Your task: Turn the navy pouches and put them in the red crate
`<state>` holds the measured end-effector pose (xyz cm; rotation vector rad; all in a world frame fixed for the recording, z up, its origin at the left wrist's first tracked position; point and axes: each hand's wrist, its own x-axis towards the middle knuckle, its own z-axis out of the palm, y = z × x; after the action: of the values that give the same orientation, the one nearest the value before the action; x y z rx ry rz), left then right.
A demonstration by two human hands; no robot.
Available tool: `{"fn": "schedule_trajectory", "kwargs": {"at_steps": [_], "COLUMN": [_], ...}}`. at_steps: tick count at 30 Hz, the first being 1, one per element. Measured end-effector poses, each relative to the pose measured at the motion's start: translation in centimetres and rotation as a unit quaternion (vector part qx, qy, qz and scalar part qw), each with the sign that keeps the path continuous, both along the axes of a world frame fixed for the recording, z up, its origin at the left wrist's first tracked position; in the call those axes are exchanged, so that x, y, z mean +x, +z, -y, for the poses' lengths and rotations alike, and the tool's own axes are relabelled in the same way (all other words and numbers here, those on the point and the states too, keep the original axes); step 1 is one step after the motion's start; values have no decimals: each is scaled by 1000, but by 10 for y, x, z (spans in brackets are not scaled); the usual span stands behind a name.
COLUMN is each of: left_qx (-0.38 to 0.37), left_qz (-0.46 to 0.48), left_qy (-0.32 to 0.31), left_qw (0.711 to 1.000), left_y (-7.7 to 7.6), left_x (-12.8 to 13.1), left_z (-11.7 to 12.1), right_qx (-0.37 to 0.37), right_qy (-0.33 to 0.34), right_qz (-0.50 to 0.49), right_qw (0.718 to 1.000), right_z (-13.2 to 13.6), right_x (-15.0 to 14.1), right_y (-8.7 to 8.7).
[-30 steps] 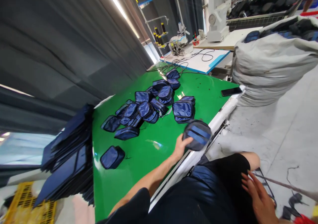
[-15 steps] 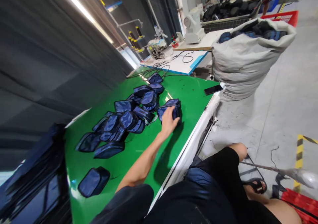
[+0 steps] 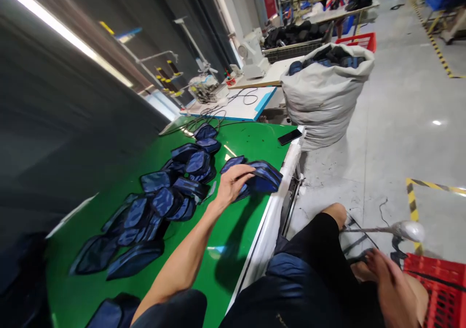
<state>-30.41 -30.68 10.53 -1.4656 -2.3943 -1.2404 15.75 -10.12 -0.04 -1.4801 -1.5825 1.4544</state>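
Observation:
My left hand reaches out over the green table and its fingers close over a small stack of blue zip pouches by the table's right edge. A loose heap of the same blue pouches lies to the left of that hand. Down at the lower right, beside my knee, my right hand hangs with its fingers loosely apart and nothing in it. A dark blue pouch rests on my lap.
A black phone lies at the table's far right corner. Past it a white sack stuffed with pouches stands on the floor. Sewing machines sit on benches behind. A red crate is at my right.
The left hand set the round pouch aside, reached to the stack near the table edge and now grips it, pulled slightly right. The right hand is back in view by my knee.

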Motion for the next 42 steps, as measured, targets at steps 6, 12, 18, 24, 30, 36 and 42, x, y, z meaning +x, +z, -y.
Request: {"fn": "schedule_trajectory", "kwargs": {"at_steps": [6, 12, 18, 24, 30, 36, 42], "left_qx": [5, -33, -231, -197, -189, -138, -30], "left_qz": [194, 336, 381, 315, 284, 357, 434], "left_qy": [-225, -113, -191, -291, -461, -530, -228], "left_qw": [955, 934, 875, 882, 819, 757, 871], "left_y": [-33, -57, -62, -82, -94, -48, -25], "left_x": [107, 199, 270, 292, 310, 322, 297], "left_z": [-87, -136, -147, -130, -120, -158, -209], "right_qx": [140, 344, 422, 194, 71, 207, 400], "right_qy": [184, 64, 53, -127, -144, -307, -186], "right_qz": [-64, 66, 203, 236, 186, 192, 218], "right_qw": [971, 935, 882, 944, 969, 909, 870], "right_z": [-2, 14, 23, 7, 15, 42, 4], "right_x": [-84, -69, -33, 54, 85, 47, 14], "right_y": [64, 44, 22, -13, -13, 56, 88]}}
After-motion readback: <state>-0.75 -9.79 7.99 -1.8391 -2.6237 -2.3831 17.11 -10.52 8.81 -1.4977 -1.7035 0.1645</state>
